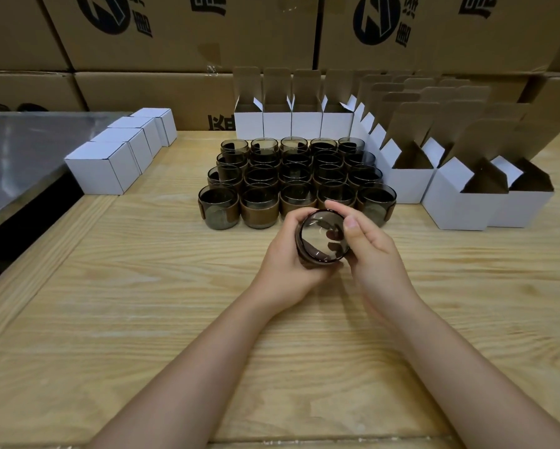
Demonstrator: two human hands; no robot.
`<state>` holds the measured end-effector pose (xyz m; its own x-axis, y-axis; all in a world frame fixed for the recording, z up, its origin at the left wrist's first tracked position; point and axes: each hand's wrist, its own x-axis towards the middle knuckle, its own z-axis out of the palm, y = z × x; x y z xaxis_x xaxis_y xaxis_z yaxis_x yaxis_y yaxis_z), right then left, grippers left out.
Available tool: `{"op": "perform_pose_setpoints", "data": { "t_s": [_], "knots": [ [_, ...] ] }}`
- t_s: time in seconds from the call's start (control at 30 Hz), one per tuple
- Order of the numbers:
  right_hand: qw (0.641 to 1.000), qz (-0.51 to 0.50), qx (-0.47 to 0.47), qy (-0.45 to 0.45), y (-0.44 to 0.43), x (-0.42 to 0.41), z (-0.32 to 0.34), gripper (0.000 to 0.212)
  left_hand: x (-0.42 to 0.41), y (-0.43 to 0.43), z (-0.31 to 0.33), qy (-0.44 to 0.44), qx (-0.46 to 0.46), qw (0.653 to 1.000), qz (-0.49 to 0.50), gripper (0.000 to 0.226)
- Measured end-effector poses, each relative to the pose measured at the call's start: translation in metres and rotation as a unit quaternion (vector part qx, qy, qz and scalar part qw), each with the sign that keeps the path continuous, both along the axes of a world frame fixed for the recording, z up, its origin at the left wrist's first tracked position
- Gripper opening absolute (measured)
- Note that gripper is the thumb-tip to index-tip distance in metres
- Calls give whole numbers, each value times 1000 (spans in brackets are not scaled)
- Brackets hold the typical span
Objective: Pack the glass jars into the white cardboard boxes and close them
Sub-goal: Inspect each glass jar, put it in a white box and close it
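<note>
– Glass jar (320, 236), brown-banded: where?
– Tilted just before the jar block (259, 207); left hand (285, 264) wraps it, right hand (372, 251) pinches its rim. Lower it base-first into an open white box (460, 205), I'd say.

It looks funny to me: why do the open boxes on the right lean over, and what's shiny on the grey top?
Head view: its wide-angle lens bends the edges, so the open white boxes seem to lean; also in the head view, the grey top reflects a pale glare, and the held jar glints.
</note>
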<state>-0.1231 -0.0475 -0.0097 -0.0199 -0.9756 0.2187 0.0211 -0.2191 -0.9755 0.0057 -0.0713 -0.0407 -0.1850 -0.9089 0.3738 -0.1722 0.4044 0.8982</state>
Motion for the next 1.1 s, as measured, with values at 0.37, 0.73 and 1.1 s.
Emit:
{"op": "perform_pose_setpoints", "data": {
  "t_s": [0.37,0.73,1.1],
  "knots": [
    [988,135,-66,23,-1,-7,-5,53,5,-4,1,76,26,997,-4,70],
    [993,93,-59,44,-5,-13,-6,57,3,-1,2,23,-17,999,25,76],
    [989,73,74,-106,-9,-12,-5,49,3,3,1,-32,-65,997,27,111]
  ]
}}
